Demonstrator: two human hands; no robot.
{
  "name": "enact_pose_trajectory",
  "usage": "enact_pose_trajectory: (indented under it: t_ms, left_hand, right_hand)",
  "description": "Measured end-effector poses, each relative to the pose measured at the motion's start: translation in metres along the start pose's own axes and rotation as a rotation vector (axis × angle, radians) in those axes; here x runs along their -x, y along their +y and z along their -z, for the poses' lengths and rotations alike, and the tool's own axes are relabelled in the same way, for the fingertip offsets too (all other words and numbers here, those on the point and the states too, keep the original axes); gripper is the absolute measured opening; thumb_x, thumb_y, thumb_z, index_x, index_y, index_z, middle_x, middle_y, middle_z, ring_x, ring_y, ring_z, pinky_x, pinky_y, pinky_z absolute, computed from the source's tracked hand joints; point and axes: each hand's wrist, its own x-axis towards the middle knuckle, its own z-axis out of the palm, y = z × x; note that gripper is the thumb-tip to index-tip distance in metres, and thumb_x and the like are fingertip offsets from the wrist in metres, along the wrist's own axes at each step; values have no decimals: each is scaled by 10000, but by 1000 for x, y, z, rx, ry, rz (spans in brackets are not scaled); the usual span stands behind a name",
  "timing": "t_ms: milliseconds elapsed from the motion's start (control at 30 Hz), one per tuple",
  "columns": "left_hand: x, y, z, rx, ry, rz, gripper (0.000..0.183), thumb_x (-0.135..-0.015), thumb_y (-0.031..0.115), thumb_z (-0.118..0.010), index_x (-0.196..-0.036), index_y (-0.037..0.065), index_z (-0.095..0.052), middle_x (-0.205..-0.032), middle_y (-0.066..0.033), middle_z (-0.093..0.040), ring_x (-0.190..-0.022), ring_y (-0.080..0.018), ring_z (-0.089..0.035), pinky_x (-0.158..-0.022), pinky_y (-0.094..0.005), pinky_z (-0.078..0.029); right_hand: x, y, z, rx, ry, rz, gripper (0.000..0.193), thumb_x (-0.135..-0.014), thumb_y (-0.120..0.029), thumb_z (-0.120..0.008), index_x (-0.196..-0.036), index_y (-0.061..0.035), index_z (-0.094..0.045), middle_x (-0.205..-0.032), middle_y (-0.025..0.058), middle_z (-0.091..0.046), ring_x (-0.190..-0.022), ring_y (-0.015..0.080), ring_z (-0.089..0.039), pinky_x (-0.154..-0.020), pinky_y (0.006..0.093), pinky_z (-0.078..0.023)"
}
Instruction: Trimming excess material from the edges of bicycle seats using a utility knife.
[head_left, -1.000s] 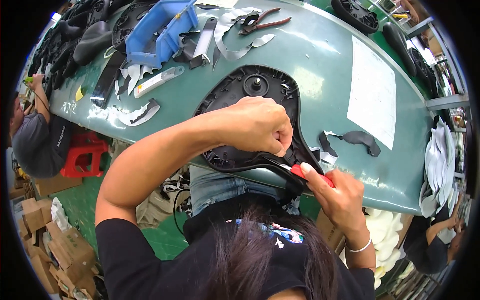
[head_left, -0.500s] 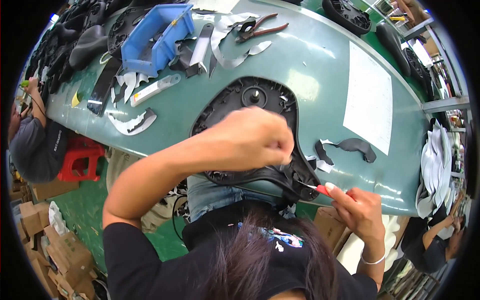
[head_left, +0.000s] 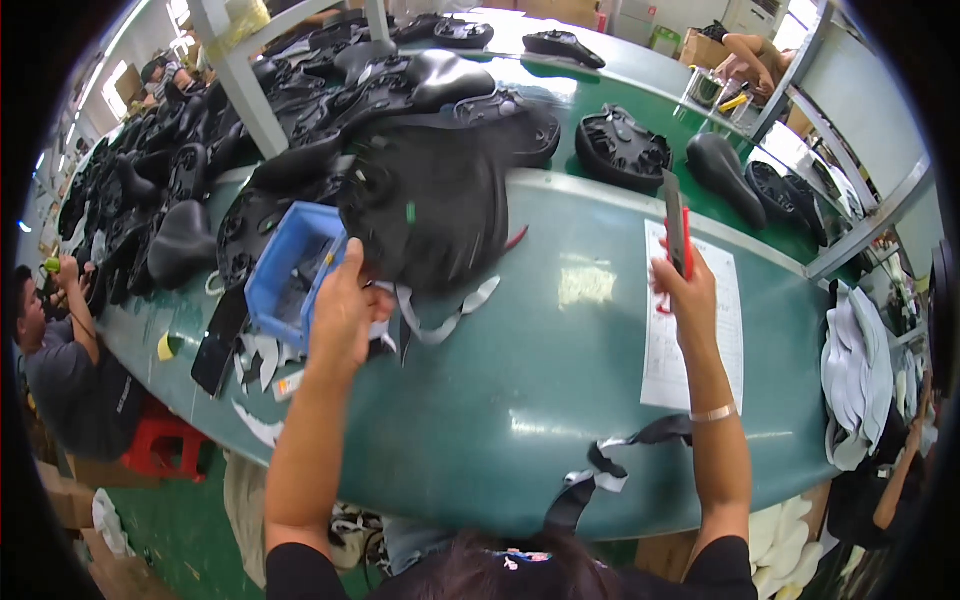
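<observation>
My left hand (head_left: 343,312) grips the lower left edge of a black bicycle saddle (head_left: 435,205). The saddle is smeared by motion, its ribbed underside facing me, held up over the far left of the green table (head_left: 480,420). Below and left of it stands a blue plastic bin (head_left: 262,295). Raised at the right, my right hand (head_left: 690,290) is closed round a red and grey utility knife (head_left: 677,225), pointing upward over a white printed sheet (head_left: 690,375). Offcut strips (head_left: 580,490) of black and white material lie on the table's near side.
Many black saddles (head_left: 185,240) are piled at the far left. More, including an upturned saddle (head_left: 622,148), sit beyond the table's back rim. A red pliers handle (head_left: 517,238) shows beside the held saddle. Metal posts (head_left: 238,75) rise behind. Another person (head_left: 75,370) works at the left.
The saddle has gone from the table's near edge to the far left, lifted in my left hand. My right hand has risen with the knife, away from the saddle. The view has tilted farther forward.
</observation>
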Motion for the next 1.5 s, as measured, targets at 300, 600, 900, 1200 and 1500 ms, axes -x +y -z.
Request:
enact_pose_trajectory:
  t_ms: [300,600,900,1200,1500]
  left_hand:
    - [1,-92,-75,-720,-405,-392,184,-898,186,-610,-869,8,-645,-723,-24,-608,-606,-114,-537,-567,-276,-437]
    - [-6,-88,-63,-241,-351,-64,296,-948,264,-549,-1097,12,-587,-884,-65,-631,-710,-119,-587,-604,-243,-473]
    - [6,-49,-67,28,-412,394,572,-806,244,-693,-1246,-16,-437,-1101,-112,-558,-972,-181,-572,-854,-308,-490]
    - [35,9,-68,-449,-436,189,512,-778,314,-717,-1093,-46,-533,-919,-88,-595,-767,-123,-579,-678,-255,-493]
    - [50,-6,-39,-480,-205,217,505,-770,302,-676,-1081,-68,-530,-908,-88,-583,-765,-136,-564,-677,-267,-482]
  right_hand:
    - [-211,85,-66,-341,128,-207,333,-758,-156,-699,-1030,-32,-553,-830,55,-572,-689,167,-623,-557,277,-534]
    - [-31,14,-57,-572,-87,-359,282,-819,-195,-647,-1051,-65,-554,-797,84,-617,-704,169,-619,-619,292,-515]
    - [166,-3,4,-21,-766,-125,369,-829,-100,-607,-1172,4,-520,-816,102,-648,-622,132,-604,-591,274,-511]
    - [122,-35,16,798,-576,786,566,-813,-62,-618,-1346,-194,-481,-737,77,-557,-528,200,-522,-468,293,-452]
    - [213,-11,-8,741,-449,375,698,-821,-72,-637,-1440,-177,-332,-675,101,-500,-473,270,-506,-421,386,-415]
